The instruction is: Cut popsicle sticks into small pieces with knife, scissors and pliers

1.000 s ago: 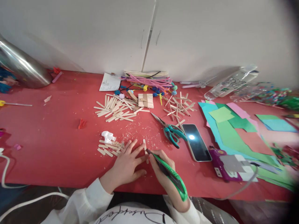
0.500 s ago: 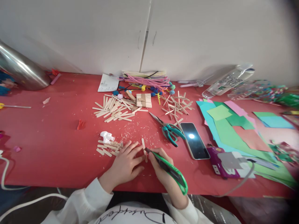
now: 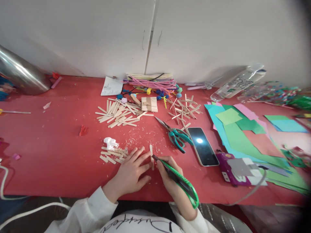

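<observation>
My left hand (image 3: 132,171) lies flat on the red table, fingers spread, with its fingertips at the left side of a single wooden craft stick (image 3: 151,150). In my right hand (image 3: 170,173) is a green utility knife (image 3: 181,180), its tip resting at the middle of that stick. Cut stick pieces (image 3: 109,155) and wood shavings lie left of my left hand, beside a crumpled white tissue (image 3: 111,143). Teal-handled scissors (image 3: 178,137) lie beyond my right hand.
Loose craft sticks (image 3: 119,111) and crossed sticks (image 3: 186,108) are spread farther back, before pink pipe cleaners (image 3: 153,84). A phone (image 3: 202,146), a purple device with a cable (image 3: 229,170) and coloured paper (image 3: 238,136) occupy the right. A steel bottle (image 3: 21,72) leans at far left.
My right hand and the knife have shifted slightly right. The stick under the blade stands a little more upright in view. My left hand stays nearly in place.
</observation>
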Demonstrator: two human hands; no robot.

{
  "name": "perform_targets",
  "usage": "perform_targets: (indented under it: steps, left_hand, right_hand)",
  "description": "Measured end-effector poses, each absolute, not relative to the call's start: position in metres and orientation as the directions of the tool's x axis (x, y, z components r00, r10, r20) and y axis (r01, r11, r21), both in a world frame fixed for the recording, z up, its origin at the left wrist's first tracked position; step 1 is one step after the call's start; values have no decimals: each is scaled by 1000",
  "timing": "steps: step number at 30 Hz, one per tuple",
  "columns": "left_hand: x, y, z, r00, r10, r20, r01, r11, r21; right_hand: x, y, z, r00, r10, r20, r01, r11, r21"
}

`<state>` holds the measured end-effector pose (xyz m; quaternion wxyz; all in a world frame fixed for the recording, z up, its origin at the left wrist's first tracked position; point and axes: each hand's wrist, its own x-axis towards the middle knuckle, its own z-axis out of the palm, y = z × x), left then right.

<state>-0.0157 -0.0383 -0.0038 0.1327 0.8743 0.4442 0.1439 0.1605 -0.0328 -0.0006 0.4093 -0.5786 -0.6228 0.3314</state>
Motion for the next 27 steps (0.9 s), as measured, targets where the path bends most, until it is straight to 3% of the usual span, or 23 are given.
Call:
perform_targets:
  steps: [27]
  left_hand:
    - [-18, -36, -5, 568, 819, 80, 722, -543, 428]
  right_hand:
    - [166, -34, 3, -47, 982, 185, 490, 184, -852]
